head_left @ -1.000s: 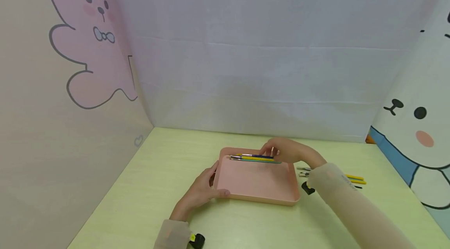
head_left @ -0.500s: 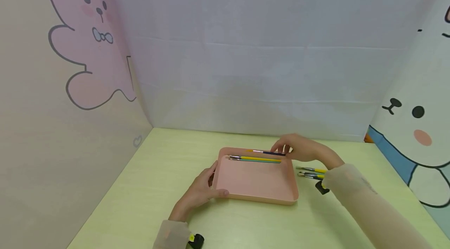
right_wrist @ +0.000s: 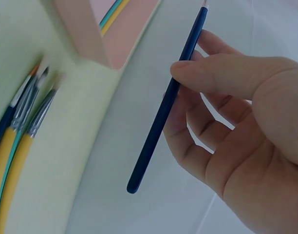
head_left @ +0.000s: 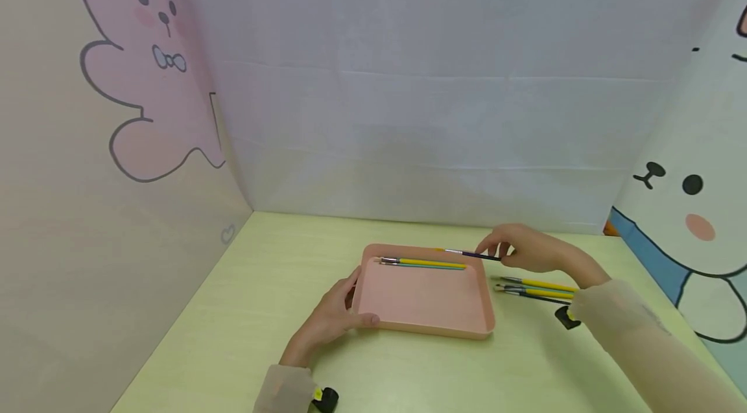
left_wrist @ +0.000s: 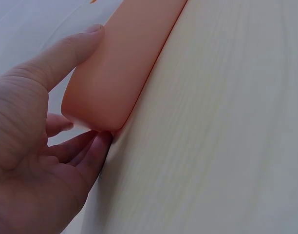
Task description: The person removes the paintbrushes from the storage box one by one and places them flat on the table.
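Note:
A dark blue paintbrush point(right_wrist: 156, 124) is pinched between the thumb and fingers of my right hand point(head_left: 528, 248), above the back right corner of the pink tray point(head_left: 426, 329). Its bristle end points left over the tray in the head view. My left hand point(head_left: 329, 316) grips the tray's front left corner, thumb on the front wall and fingers point(left_wrist: 93, 151) around the side. Inside the tray, along its back, lie a yellow-handled paintbrush point(head_left: 432, 262) and a green-handled paintbrush point(head_left: 434, 266), side by side.
Several more paintbrushes point(head_left: 533, 290), with yellow, green and dark blue handles, lie right of the tray on the pale table point(head_left: 222, 322), partly hidden by my right sleeve. A white cloth point(head_left: 408, 108) hangs behind the table, with printed cloths at both sides.
My right hand has lifted the dark blue paintbrush away from the two in the tray and carried it right, towards the tray's right edge. My left hand has stayed in place.

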`<state>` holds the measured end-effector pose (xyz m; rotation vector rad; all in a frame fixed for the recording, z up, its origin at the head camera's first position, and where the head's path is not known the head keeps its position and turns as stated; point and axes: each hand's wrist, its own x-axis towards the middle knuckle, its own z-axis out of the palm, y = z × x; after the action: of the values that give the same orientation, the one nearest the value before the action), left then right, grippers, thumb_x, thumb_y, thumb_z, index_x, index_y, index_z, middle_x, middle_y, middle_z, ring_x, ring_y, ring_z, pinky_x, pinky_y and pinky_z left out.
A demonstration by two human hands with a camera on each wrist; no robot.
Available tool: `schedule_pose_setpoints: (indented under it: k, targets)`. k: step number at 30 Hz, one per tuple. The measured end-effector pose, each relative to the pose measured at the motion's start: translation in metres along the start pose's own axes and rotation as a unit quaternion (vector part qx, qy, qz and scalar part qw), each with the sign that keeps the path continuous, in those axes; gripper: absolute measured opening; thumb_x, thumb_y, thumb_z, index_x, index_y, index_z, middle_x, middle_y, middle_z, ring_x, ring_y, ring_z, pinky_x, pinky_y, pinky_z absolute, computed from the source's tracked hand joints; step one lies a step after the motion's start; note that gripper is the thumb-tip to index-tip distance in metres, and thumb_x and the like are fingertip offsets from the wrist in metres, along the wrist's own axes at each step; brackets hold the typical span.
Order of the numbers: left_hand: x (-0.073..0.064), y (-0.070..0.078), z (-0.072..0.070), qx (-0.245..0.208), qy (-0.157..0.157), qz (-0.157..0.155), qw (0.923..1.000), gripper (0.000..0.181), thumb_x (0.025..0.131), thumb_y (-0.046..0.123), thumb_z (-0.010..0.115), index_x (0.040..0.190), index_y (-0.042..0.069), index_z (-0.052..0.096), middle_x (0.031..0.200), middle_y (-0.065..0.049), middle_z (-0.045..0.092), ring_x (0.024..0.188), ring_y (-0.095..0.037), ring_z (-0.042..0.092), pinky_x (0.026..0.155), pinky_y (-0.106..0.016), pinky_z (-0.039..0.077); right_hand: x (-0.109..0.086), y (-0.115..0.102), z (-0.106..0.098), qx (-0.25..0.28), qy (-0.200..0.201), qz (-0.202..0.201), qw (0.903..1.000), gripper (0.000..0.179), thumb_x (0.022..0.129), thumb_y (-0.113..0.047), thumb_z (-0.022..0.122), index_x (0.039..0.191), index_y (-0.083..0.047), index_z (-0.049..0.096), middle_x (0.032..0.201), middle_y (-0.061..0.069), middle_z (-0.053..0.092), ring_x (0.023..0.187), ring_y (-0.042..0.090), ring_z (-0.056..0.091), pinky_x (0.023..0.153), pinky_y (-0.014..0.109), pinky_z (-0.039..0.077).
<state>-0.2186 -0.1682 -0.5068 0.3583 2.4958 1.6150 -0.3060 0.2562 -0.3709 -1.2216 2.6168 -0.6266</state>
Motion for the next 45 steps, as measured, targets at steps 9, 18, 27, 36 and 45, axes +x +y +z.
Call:
schedule_pose_setpoints:
  k: [9, 18, 27, 36, 45]
  targets:
    - [0.000, -0.001, 0.000, 0.000, 0.001, 0.001, 1.0000, 0.117, 0.083, 0.030, 0.094, 0.171, 0.010, 0.019, 0.154, -0.017, 0.047, 0.129, -0.027, 0.056, 0.114, -0.052, 0.043, -0.028, 0.016, -0.001, 0.009, 0.000, 0.029, 0.9995, 0.042, 0.095, 0.010, 0.069, 0.128, -0.015, 0.075, 0.112, -0.006, 0.069, 0.095, 0.016, 0.067, 0.082, 0.030, 0.059]
    - [0.002, -0.001, -0.001, 0.005, -0.002, 0.004, 1.0000, 0.117, 0.083, 0.031, 0.094, 0.171, 0.011, 0.019, 0.155, -0.017, 0.046, 0.131, -0.027, 0.055, 0.115, -0.052, 0.042, -0.062, 0.034, 0.004, 0.014, 0.005, 0.043, 0.9989, 0.041, 0.093, 0.007, 0.074, 0.129, -0.013, 0.074, 0.116, 0.000, 0.071, 0.092, 0.013, 0.069, 0.076, 0.027, 0.060]
    - [0.001, -0.002, -0.001, 0.009, -0.004, 0.005, 0.9999, 0.117, 0.083, 0.033, 0.094, 0.171, 0.012, 0.019, 0.153, -0.016, 0.048, 0.128, -0.025, 0.056, 0.113, -0.051, 0.043, -0.088, 0.057, 0.015, 0.010, 0.019, 0.007, 0.9997, 0.040, 0.091, 0.007, 0.077, 0.127, -0.008, 0.073, 0.114, 0.004, 0.071, 0.092, 0.007, 0.067, 0.074, 0.029, 0.060]
    - [0.001, -0.001, 0.000, 0.013, 0.002, -0.007, 0.9999, 0.118, 0.083, 0.037, 0.094, 0.171, 0.014, 0.020, 0.154, -0.012, 0.048, 0.130, -0.023, 0.055, 0.114, -0.048, 0.043, -0.106, 0.075, 0.033, 0.022, 0.022, -0.005, 0.9995, 0.039, 0.089, 0.012, 0.077, 0.124, -0.004, 0.073, 0.114, 0.010, 0.072, 0.092, 0.007, 0.067, 0.071, 0.029, 0.059]
    - [0.001, -0.003, 0.000, 0.017, -0.002, -0.003, 0.9998, 0.119, 0.082, 0.039, 0.094, 0.171, 0.013, 0.019, 0.156, -0.013, 0.046, 0.133, -0.023, 0.054, 0.116, -0.050, 0.042, -0.111, 0.084, 0.049, 0.035, 0.009, 0.035, 0.9987, 0.044, 0.086, 0.018, 0.070, 0.121, -0.009, 0.076, 0.110, 0.002, 0.071, 0.092, 0.001, 0.060, 0.074, 0.027, 0.055]
